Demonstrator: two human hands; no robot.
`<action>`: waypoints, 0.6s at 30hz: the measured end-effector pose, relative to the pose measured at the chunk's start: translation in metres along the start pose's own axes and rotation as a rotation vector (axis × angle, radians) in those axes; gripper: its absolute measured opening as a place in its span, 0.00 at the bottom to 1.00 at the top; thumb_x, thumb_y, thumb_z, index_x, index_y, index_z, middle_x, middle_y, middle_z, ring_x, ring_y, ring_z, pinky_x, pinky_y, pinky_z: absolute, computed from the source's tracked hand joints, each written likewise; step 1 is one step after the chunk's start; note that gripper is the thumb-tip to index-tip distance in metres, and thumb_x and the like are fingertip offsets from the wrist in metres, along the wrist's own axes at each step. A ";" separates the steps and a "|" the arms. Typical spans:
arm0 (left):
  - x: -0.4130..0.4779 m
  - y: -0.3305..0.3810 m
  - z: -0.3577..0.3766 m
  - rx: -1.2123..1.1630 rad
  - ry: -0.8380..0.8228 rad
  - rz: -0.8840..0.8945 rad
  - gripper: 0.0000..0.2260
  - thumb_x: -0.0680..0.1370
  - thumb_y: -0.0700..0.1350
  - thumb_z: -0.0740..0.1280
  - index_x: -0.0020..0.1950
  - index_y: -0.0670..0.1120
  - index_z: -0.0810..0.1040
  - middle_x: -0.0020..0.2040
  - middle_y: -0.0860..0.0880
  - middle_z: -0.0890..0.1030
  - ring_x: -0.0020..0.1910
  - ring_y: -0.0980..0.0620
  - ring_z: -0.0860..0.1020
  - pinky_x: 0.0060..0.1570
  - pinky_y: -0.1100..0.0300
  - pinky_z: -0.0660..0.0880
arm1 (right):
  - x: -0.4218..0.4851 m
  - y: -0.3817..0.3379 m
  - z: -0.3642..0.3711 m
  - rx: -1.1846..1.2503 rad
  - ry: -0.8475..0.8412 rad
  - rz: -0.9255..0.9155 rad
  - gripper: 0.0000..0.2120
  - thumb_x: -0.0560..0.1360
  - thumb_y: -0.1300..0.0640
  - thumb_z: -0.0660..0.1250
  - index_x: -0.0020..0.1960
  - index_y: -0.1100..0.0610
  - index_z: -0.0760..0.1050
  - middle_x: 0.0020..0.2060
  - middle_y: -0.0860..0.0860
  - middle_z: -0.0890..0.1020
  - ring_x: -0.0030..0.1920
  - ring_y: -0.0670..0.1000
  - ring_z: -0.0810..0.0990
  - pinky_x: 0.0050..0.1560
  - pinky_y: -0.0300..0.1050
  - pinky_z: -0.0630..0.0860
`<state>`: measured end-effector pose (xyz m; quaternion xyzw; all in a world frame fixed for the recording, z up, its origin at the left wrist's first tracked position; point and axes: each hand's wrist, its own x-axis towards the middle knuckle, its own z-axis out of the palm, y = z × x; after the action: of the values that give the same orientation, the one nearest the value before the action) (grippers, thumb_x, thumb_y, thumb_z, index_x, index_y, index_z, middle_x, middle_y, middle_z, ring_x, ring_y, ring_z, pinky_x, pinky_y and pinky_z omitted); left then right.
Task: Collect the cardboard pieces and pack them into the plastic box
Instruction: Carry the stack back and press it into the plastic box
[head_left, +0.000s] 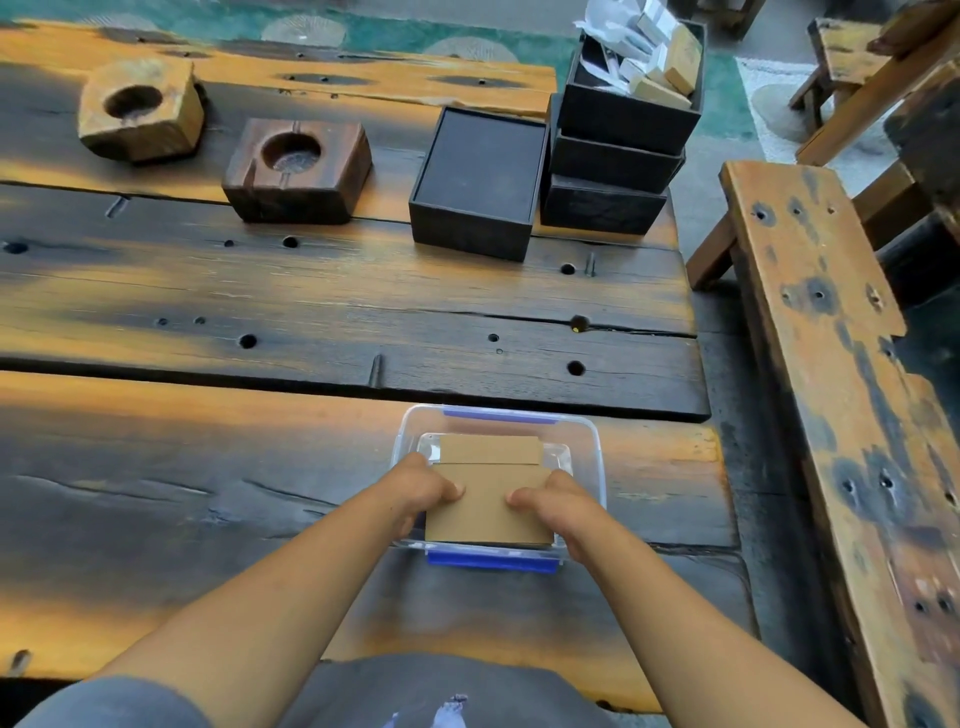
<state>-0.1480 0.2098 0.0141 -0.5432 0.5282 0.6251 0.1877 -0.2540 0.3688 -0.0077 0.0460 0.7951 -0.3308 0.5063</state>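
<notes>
Across the whole view runs a heavy plank table (311, 312), scorched dark and orange, with a wooden bench (831, 389) at three o'clock, two hollowed wooden blocks (296, 169) toward eleven o'clock and a group of black boxes (478, 182) toward one o'clock; none of these belong to the step. Down at six o'clock, close to the table's near edge, sits the clear plastic box (597, 467) with blue clips, lid off. A folded brown cardboard piece (485, 512) lies over its opening, the far flap already down inside, the near edge apparently riding on or above the near rim. The left hand (426, 488) grips the piece's nine o'clock edge and the right hand (550, 499) its three o'clock edge, both closed around the card with thumbs on top. To seat it well, I would keep the card square to the walls, lower the far end first, then press the near end down evenly with both thumbs; uneven pressure would likely wedge a corner against the rim. Whether more pieces lie beneath it cannot be told.
</notes>
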 end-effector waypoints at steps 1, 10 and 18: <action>0.000 0.000 -0.001 0.019 0.006 -0.008 0.18 0.75 0.36 0.73 0.62 0.42 0.72 0.56 0.41 0.81 0.50 0.43 0.81 0.42 0.51 0.79 | 0.001 -0.002 -0.001 -0.021 -0.007 0.011 0.21 0.69 0.51 0.73 0.56 0.56 0.69 0.54 0.54 0.80 0.52 0.55 0.81 0.53 0.51 0.80; -0.003 -0.005 0.012 0.102 0.068 -0.021 0.17 0.74 0.36 0.73 0.61 0.40 0.75 0.54 0.42 0.81 0.47 0.45 0.79 0.48 0.54 0.75 | -0.001 0.002 -0.008 0.004 -0.002 0.046 0.20 0.70 0.54 0.75 0.56 0.57 0.70 0.56 0.56 0.81 0.50 0.55 0.81 0.44 0.47 0.78; -0.004 -0.007 0.010 0.135 0.034 -0.024 0.24 0.75 0.35 0.71 0.70 0.41 0.70 0.62 0.40 0.79 0.59 0.40 0.79 0.62 0.46 0.77 | -0.008 0.003 -0.006 0.030 0.003 0.030 0.21 0.71 0.54 0.74 0.58 0.56 0.70 0.57 0.56 0.81 0.48 0.53 0.82 0.44 0.48 0.80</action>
<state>-0.1465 0.2223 0.0127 -0.5459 0.5659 0.5764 0.2223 -0.2536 0.3762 -0.0013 0.0658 0.7899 -0.3351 0.5093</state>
